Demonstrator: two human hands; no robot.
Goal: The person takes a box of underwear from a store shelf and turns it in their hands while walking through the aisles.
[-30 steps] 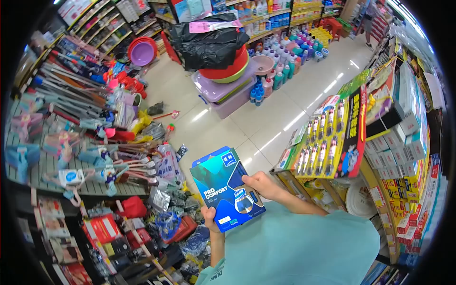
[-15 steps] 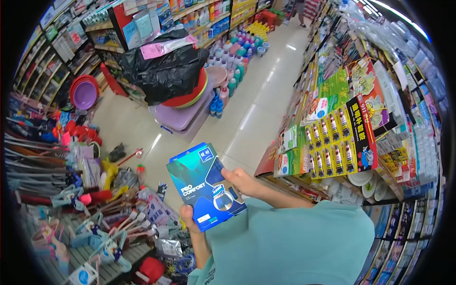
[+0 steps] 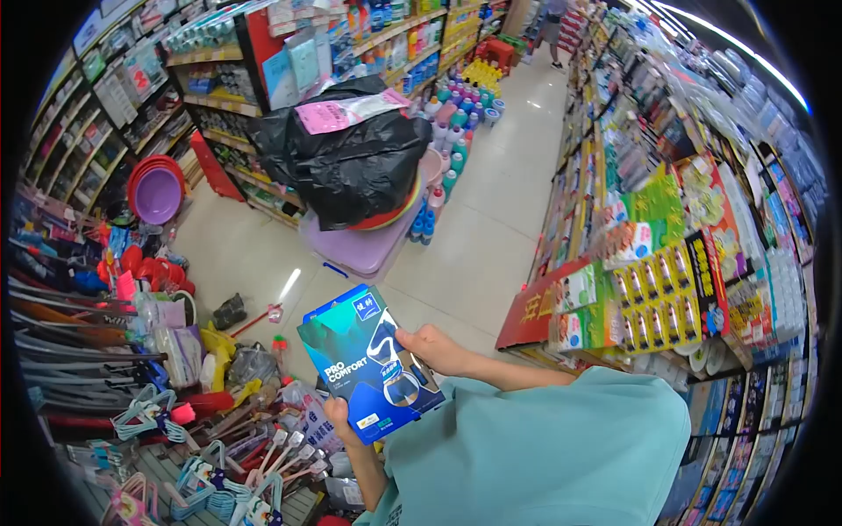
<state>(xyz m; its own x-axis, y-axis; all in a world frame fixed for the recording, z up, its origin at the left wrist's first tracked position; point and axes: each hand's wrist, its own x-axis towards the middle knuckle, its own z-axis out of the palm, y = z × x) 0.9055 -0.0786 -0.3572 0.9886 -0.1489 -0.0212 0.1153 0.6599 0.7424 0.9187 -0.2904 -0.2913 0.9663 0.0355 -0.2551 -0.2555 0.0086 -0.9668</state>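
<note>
A blue and green cardboard box [image 3: 355,337] printed "PRO COMFORT" is held tilted in front of my teal shirt, its printed face toward me. At its lower left edge, my left hand [image 3: 344,422] grips the side, with the thumb on the front. My right hand [image 3: 430,349] closes around the opposite edge, thumb over the printed face. Fingers behind the box are hidden.
Ahead, a black plastic bag [image 3: 351,158] lies over stacked basins on a purple storage bin [image 3: 351,245]. Bottles [image 3: 456,140] line the aisle floor. Hangers [image 3: 206,482] and brushes crowd the lower left; carded glue tubes [image 3: 658,298] hang at right.
The view has shifted, so the bagged stack and right shelf sit farther right and lower. Both hands still hold the box, which appears slightly lower and to the left.
</note>
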